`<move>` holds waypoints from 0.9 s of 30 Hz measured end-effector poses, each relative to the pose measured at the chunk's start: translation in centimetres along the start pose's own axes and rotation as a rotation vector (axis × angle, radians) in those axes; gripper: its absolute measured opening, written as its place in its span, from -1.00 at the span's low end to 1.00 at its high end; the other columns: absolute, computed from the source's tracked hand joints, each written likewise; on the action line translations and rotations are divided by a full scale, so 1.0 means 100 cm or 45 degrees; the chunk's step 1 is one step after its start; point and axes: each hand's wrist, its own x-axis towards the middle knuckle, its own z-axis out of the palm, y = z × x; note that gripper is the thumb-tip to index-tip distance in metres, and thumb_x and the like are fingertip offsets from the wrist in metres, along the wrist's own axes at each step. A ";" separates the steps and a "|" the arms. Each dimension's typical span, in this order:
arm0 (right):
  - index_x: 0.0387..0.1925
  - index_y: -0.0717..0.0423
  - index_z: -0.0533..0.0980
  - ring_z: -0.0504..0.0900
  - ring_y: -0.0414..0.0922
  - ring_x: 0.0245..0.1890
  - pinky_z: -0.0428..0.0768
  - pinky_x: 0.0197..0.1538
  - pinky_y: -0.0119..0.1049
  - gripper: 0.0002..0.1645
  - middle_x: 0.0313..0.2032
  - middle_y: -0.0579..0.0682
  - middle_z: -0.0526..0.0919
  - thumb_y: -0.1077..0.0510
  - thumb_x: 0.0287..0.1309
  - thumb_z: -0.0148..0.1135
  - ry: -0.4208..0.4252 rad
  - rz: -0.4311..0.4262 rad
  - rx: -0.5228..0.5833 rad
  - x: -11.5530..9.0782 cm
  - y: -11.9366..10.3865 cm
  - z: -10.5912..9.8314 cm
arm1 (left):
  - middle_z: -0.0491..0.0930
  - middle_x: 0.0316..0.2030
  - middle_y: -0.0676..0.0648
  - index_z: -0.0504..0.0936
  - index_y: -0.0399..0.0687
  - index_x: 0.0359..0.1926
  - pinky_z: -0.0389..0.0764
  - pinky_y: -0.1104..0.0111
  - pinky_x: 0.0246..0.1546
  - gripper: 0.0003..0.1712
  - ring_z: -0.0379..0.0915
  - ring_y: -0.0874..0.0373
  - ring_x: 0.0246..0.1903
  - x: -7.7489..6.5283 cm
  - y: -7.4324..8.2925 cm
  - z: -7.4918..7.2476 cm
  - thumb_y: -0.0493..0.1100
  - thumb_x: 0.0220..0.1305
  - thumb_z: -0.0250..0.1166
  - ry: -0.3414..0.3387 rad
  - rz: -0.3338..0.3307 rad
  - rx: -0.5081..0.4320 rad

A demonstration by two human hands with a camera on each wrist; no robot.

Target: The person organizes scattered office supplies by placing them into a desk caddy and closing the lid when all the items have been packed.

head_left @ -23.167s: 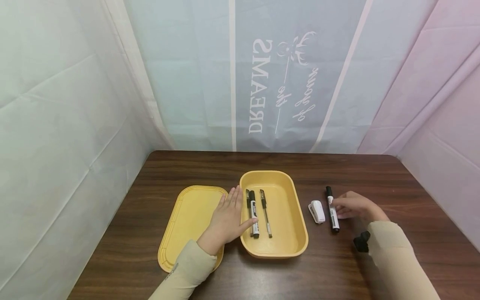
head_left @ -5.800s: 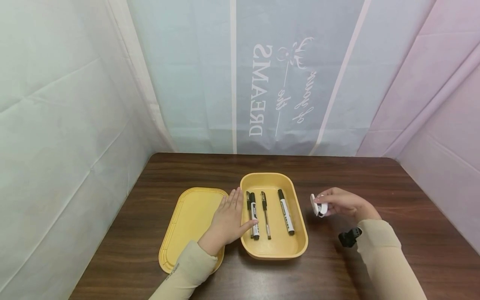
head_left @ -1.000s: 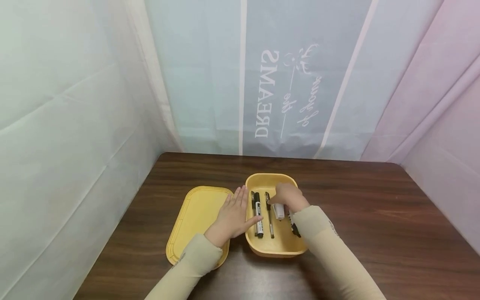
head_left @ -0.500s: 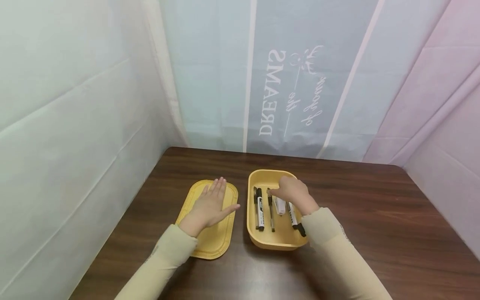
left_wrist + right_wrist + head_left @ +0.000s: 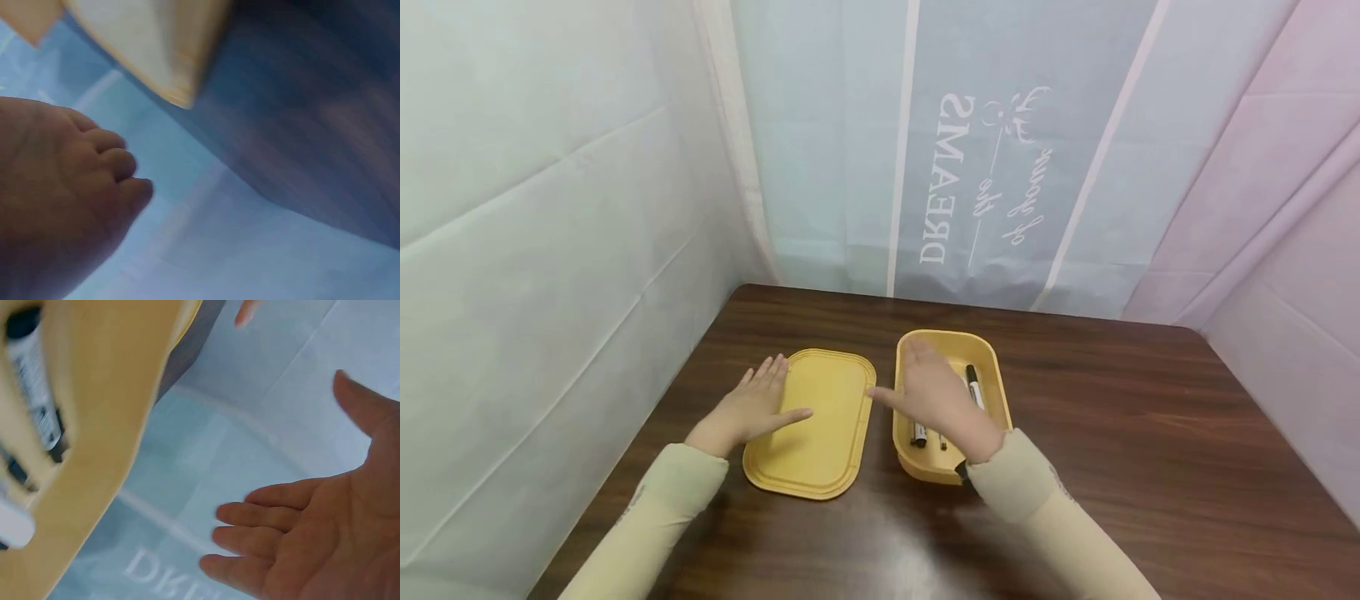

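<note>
My left hand is over the left edge of the yellow lid, fingers extended and thumb spread across it. Whether it touches the lid I cannot tell. My right hand hovers over the yellow box, fingers extended and holding nothing; its palm shows in the right wrist view. Inside the box, a black-capped white marker lies at the right, and the lower end of another marker shows beneath the hand. The right wrist view catches part of a white stapler and a pen in the box.
Dark wooden table surrounds the box and lid, with a narrow strip between them. A printed fabric curtain hangs behind the table, and pale fabric walls stand at both sides.
The right hand has let go of the stapler inside the box and moved left above it. The left hand has left the box's edge and moved leftward to the lid's far side.
</note>
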 end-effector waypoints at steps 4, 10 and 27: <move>0.42 0.37 -0.10 -0.13 0.15 0.42 -0.02 0.37 0.08 0.25 0.42 0.28 -0.10 -0.55 0.12 -0.14 -0.007 -0.096 -0.098 -0.001 -0.027 0.015 | -0.17 0.41 -0.39 -0.12 -0.48 0.40 -0.17 -0.11 0.33 0.20 -0.28 -0.24 0.40 -0.005 -0.028 0.003 0.46 0.20 0.00 0.014 -0.004 0.007; 0.42 0.36 -0.10 -0.16 0.11 0.43 -0.01 0.39 0.01 0.28 0.43 0.26 -0.14 -0.60 0.09 -0.24 -0.103 -0.114 -0.141 -0.006 -0.059 0.053 | -0.11 0.40 -0.41 -0.05 -0.50 0.38 -0.11 -0.14 0.31 0.23 -0.22 -0.28 0.39 -0.016 -0.054 0.014 0.50 0.16 0.00 -0.015 -0.013 0.036; 0.38 0.49 -0.15 -0.21 0.25 0.41 0.02 0.38 0.00 0.18 0.39 0.43 -0.23 -0.41 0.23 -0.10 -0.134 0.165 0.072 0.004 -0.053 0.118 | 0.02 0.39 -0.34 0.06 -0.43 0.39 -0.04 -0.05 0.33 0.07 -0.10 -0.21 0.38 -0.015 -0.060 0.035 0.43 0.27 -0.10 0.012 0.099 0.196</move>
